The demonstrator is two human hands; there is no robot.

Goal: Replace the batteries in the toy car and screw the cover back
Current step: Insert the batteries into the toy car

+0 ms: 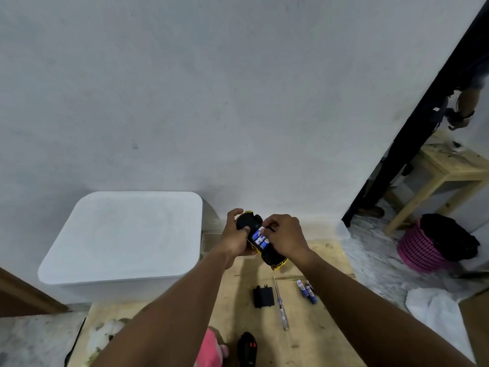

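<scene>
Closest to the camera, one black remote control [246,349] and one soft pink thing [211,348] lie on the scuffed wooden tabletop [322,340]. Beyond them lie one flat black rectangular cover [262,296], one slim screwdriver [281,304] with a clear handle, and what look like three loose batteries [307,291]; their print is too small to read. One toy car [275,259], glossy yellow with a black underside, is held upside down above the tabletop. The left hand [236,239] has its fingers wrapped round the car; the right hand [284,238] has its fingers bent, pinching at the blue-and-white cells [260,239] in the open compartment, about three showing. One white rounded plastic lid [124,234] sits left.
</scene>
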